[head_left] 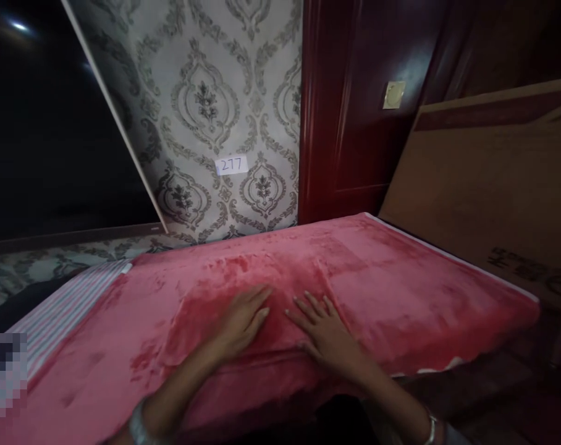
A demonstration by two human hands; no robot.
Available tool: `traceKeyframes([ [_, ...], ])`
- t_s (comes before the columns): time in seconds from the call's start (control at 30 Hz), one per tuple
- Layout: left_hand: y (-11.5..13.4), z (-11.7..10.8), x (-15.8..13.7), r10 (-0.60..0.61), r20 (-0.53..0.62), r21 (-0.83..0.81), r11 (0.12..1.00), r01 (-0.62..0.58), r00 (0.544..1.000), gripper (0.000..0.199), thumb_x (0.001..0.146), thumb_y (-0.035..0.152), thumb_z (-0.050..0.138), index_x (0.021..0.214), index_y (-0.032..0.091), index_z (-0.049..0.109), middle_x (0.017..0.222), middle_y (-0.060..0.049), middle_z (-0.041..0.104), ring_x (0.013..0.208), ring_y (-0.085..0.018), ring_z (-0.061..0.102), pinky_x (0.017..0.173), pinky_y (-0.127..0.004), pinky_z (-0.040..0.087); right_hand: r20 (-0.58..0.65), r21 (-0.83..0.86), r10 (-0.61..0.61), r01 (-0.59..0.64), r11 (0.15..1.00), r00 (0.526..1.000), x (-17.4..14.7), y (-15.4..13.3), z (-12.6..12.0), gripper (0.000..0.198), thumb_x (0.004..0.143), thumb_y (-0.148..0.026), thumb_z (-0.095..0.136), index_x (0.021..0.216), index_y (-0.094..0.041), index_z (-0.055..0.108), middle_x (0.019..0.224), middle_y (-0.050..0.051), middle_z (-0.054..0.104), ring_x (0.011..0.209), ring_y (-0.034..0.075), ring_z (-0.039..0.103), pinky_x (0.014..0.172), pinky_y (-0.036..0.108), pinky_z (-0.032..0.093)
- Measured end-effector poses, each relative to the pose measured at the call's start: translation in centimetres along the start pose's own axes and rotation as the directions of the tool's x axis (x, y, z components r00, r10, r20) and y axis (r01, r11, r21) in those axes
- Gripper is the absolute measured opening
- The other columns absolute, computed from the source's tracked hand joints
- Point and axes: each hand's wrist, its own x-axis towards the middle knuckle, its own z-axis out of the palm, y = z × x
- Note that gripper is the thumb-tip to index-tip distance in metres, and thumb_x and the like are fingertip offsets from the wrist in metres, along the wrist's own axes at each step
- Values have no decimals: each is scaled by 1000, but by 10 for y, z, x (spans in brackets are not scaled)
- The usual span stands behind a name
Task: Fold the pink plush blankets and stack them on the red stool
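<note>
Both hands, in the head view, lie flat and open, gripping nothing: the left hand [238, 320] rests on a folded red plush piece [194, 321] near the front edge of the pink cover [401, 284], the right hand [325, 330] towards its right side. Uneven sideways pressure could ruck the fold, since plush likely clings. Forearms [183, 386] converge from the front; right fingers fan wide, left ones lie closer together.

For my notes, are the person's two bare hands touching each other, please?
No, plush red fabric shows between the bare left hand and the bare right hand.
</note>
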Motion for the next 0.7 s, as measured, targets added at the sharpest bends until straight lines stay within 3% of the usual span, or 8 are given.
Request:
traceKeyframes([
  [0.1, 14, 18, 74, 124, 271, -81, 991, -105, 954, 56, 100, 43, 44, 153, 25, 40, 160, -8, 38, 149, -24, 33, 121, -48, 29, -36, 6, 10, -9, 1000, 999, -3, -1, 12, 64, 97, -54, 53, 156, -40, 31, 164, 3, 25, 152, 35, 13, 120, 67, 15],
  [0.2, 19, 42, 130, 110, 417, -26, 994, -110, 902, 60, 100, 44, 45, 156, 26, 33, 165, -10, 24, 154, -32, 16, 120, -65, 15, -54, 34, 9, -7, 999, 999, -4, 0, 18, 63, 97, -56, 53, 155, -42, 33, 164, 2, 26, 152, 35, 14, 120, 66, 16],
  [0.33, 13, 67, 173, 111, 404, 47, 989, -142, 908, 63, 100, 49, 41, 158, 29, 25, 167, -8, 16, 154, -36, 7, 117, -71, 7, -69, 108, 14, -7, 994, 997, -7, 4, 23, 63, 97, -62, 48, 155, -45, 30, 165, -2, 22, 153, 36, 12, 120, 67, 18],
  [0.47, -1, 82, 205, 88, 415, 45, 992, -117, 905, 63, 101, 54, 34, 157, 27, 29, 167, -8, 18, 154, -35, 12, 118, -69, 9, -102, 163, 8, 8, 987, 995, -9, 6, 25, 63, 97, -62, 48, 155, -47, 28, 165, -5, 22, 153, 34, 14, 120, 64, 20],
  [0.57, -15, 92, 226, 89, 442, -4, 995, -97, 893, 64, 100, 57, 29, 157, 27, 30, 166, -7, 24, 153, -32, 19, 120, -63, 15, -122, 145, -3, 21, 989, 993, -9, 5, 24, 64, 96, -56, 55, 155, -44, 33, 164, -2, 28, 152, 35, 18, 119, 64, 23],
  [0.7, -29, 104, 244, 76, 407, -10, 997, -79, 910, 62, 102, 54, 21, 156, 26, 33, 163, -5, 32, 151, -22, 29, 123, -47, 23, -178, 105, -21, 40, 994, 984, -9, 4, 23, 63, 95, -52, 58, 154, -41, 37, 161, 0, 34, 150, 36, 23, 117, 62, 27],
])
